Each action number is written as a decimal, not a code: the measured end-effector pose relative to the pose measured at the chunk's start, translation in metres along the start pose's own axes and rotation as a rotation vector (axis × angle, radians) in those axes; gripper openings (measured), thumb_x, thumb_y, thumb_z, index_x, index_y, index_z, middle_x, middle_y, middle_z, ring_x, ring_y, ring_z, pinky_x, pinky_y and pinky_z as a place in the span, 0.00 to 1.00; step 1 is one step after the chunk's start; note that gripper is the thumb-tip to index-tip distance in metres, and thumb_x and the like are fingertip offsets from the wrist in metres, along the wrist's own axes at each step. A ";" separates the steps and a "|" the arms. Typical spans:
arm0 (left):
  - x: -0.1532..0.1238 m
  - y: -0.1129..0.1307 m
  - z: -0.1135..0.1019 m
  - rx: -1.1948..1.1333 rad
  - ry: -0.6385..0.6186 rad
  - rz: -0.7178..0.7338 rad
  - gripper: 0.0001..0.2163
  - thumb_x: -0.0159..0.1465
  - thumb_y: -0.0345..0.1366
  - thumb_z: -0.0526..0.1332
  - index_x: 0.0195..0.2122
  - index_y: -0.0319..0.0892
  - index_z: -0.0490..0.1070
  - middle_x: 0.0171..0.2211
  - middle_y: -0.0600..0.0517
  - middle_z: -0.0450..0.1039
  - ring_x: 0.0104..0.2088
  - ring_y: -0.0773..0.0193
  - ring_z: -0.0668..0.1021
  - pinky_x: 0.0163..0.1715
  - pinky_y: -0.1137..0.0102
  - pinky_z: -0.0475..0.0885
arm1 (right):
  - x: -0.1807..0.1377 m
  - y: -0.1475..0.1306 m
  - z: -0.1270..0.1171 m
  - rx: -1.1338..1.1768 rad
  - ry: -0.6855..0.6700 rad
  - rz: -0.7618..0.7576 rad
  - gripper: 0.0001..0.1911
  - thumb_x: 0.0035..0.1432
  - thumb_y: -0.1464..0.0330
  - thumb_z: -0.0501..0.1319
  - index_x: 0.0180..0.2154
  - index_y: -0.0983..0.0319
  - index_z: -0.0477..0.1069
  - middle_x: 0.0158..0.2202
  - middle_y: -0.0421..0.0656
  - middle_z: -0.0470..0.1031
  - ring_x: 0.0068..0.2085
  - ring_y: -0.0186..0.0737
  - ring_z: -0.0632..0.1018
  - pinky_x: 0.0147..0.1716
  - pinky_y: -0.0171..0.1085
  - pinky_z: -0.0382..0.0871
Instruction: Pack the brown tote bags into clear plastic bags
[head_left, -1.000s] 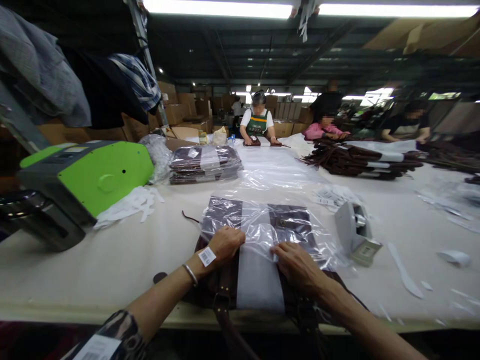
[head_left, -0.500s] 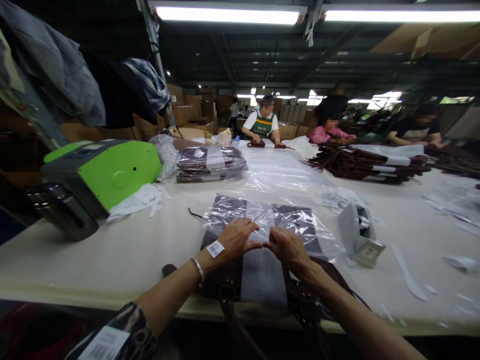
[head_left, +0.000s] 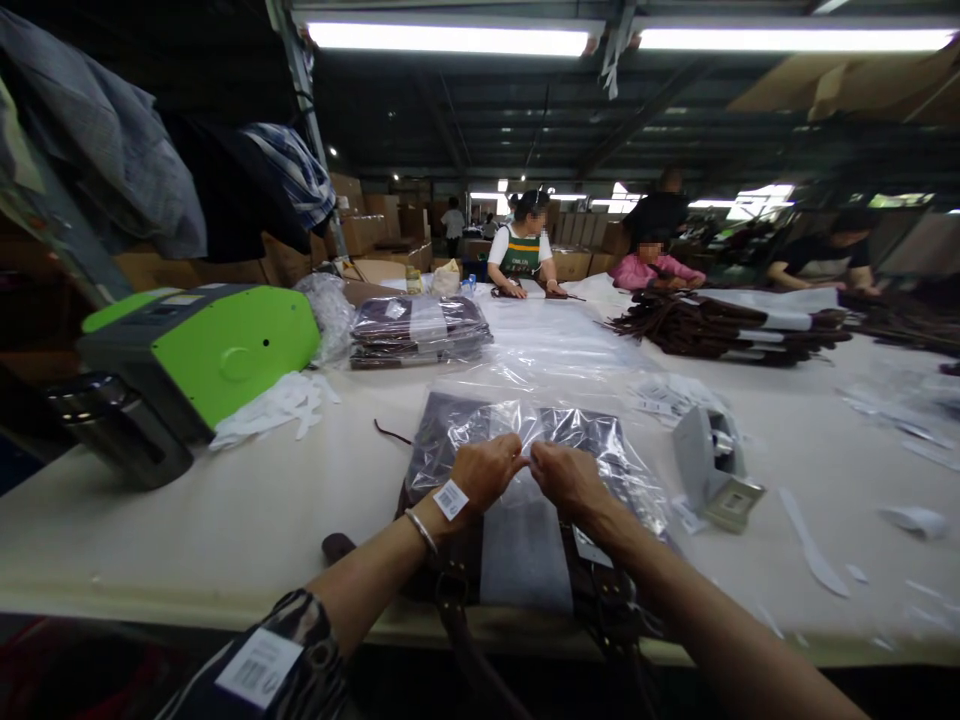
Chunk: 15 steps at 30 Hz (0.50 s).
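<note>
A dark brown leather bag (head_left: 450, 545) lies flat at the table's front edge, its straps hanging over. A band of translucent white sheet (head_left: 525, 560) crosses its middle. Over the bag's far part lies a clear plastic bag (head_left: 577, 425), shiny and creased. My left hand (head_left: 487, 475) is closed on the plastic's near edge, a barcode sticker on its wrist. Right beside it, my right hand (head_left: 566, 480) pinches the same edge, thumbs almost touching. A white tag (head_left: 592, 548) shows under my right wrist.
A green and grey machine (head_left: 232, 350) and a steel flask (head_left: 120, 430) stand at left. Plastic-wrapped bags (head_left: 420, 330) are stacked behind. At right are a tape dispenser (head_left: 716, 465), labels (head_left: 671, 395) and a pile of brown bags (head_left: 735, 325). Several people work across the table.
My left hand's fingers have closed onto the plastic, and both hands have come together. The clear plastic is pulled up and more creased. The white tag now shows by my right wrist.
</note>
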<state>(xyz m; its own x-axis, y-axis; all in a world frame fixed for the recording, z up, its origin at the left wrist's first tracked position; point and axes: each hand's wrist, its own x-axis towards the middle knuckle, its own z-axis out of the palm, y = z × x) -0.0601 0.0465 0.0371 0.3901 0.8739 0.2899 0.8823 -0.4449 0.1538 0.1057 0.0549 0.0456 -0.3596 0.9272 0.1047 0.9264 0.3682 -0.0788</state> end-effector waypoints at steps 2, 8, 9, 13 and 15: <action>-0.002 -0.005 -0.001 0.017 -0.030 0.028 0.15 0.68 0.50 0.57 0.45 0.44 0.68 0.41 0.50 0.78 0.40 0.55 0.81 0.30 0.69 0.68 | 0.001 0.008 0.000 -0.019 -0.039 0.018 0.10 0.64 0.67 0.56 0.40 0.62 0.75 0.36 0.51 0.80 0.37 0.48 0.81 0.30 0.36 0.59; -0.009 -0.028 -0.006 0.144 -0.125 0.017 0.09 0.68 0.43 0.60 0.44 0.44 0.68 0.40 0.49 0.78 0.39 0.54 0.81 0.30 0.69 0.69 | -0.004 0.042 -0.003 -0.035 -0.155 0.026 0.07 0.59 0.70 0.60 0.31 0.60 0.77 0.33 0.45 0.81 0.37 0.44 0.81 0.29 0.34 0.59; -0.010 -0.029 -0.005 0.163 -0.133 0.026 0.09 0.67 0.42 0.60 0.45 0.44 0.68 0.41 0.48 0.77 0.39 0.54 0.81 0.30 0.69 0.69 | -0.005 0.044 -0.002 -0.045 -0.154 0.028 0.06 0.59 0.69 0.60 0.34 0.59 0.77 0.34 0.45 0.81 0.38 0.45 0.81 0.29 0.34 0.60; -0.011 -0.026 0.001 0.200 -0.146 0.103 0.15 0.64 0.44 0.64 0.48 0.44 0.67 0.42 0.48 0.76 0.37 0.51 0.81 0.28 0.67 0.70 | -0.008 0.036 0.006 -0.095 -0.128 0.003 0.11 0.58 0.64 0.64 0.43 0.58 0.74 0.41 0.47 0.81 0.41 0.51 0.81 0.30 0.36 0.60; -0.013 -0.028 0.002 0.221 -0.157 0.126 0.13 0.66 0.42 0.61 0.48 0.44 0.66 0.42 0.47 0.75 0.37 0.52 0.81 0.28 0.67 0.70 | -0.011 0.034 0.009 -0.120 -0.112 -0.006 0.07 0.62 0.65 0.60 0.41 0.59 0.73 0.38 0.48 0.81 0.40 0.51 0.82 0.29 0.36 0.59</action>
<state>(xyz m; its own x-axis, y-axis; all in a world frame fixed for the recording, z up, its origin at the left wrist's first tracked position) -0.0895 0.0483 0.0272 0.5209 0.8419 0.1410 0.8536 -0.5133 -0.0888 0.1399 0.0581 0.0328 -0.3691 0.9294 -0.0071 0.9285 0.3691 0.0410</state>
